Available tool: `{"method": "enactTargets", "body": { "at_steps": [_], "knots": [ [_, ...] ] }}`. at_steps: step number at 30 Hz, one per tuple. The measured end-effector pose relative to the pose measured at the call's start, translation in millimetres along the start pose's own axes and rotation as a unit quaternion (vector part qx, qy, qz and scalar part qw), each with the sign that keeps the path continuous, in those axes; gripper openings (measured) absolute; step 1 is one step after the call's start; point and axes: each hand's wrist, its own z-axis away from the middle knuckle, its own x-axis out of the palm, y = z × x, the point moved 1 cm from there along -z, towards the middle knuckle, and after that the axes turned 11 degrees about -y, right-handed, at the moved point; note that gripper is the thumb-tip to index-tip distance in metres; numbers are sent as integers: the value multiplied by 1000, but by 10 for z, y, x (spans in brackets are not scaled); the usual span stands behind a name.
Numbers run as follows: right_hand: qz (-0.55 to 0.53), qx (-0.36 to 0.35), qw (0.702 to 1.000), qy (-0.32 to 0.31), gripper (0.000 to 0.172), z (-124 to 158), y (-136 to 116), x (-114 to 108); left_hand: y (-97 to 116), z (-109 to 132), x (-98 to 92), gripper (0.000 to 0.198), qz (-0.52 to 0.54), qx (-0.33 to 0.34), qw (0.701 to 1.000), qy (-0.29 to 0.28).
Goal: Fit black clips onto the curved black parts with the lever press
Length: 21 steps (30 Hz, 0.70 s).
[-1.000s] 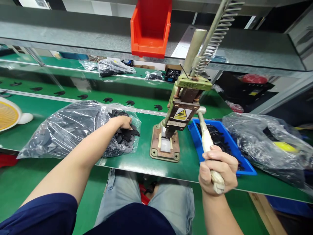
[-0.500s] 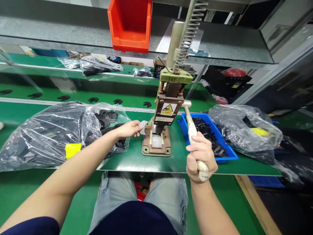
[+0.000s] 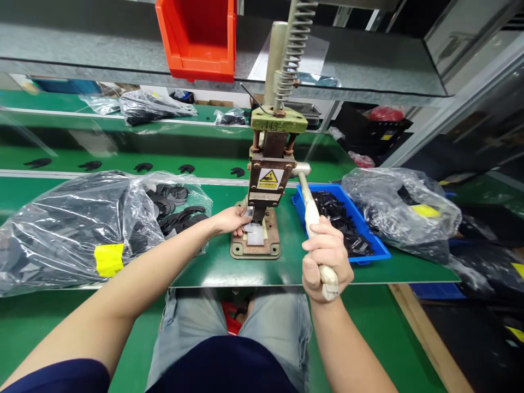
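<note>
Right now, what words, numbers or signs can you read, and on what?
No words or numbers are legible.
Press front plate: yellow warning triangle, sign only; print below it too blurred.
Press's green top: stamped marks, unreadable.
Yellow label on left bag: nothing readable.
Lever in right hand: no marking.

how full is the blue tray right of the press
Partly full: black parts cover most of the blue tray's floor, lying below its rim.
</note>
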Motion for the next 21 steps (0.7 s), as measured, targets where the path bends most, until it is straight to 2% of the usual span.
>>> {"method": "enactTargets", "body": {
  "at_steps": [9, 13, 16, 18, 19, 20, 21],
  "knots": [
    [17, 6, 1000, 11, 12, 1, 11, 1, 114, -55, 9, 29, 12, -77, 997, -3],
    [8, -6, 1000, 4, 11, -30, 13, -6, 116, -49, 94, 32, -12, -60, 998, 9],
    [10, -6, 1000, 21, 11, -42, 20, 1, 64, 35, 122, 27, -31, 14, 999, 8],
    [14, -3, 1000, 24, 12, -46, 29, 7, 26, 144, 7, 21, -78, 79, 994, -25],
    [15, -2, 1000, 23, 12, -48, 33, 10, 8, 213, -113, 20, -121, 104, 987, -31],
    [15, -1, 1000, 23, 12, -52, 35, 12, -10, 286, -274, 20, -175, 119, 977, -24],
    [16, -1, 1000, 23, 12, -56, 34, 15, -31, 359, -473, 20, -240, 119, 963, 10]
  ]
}}
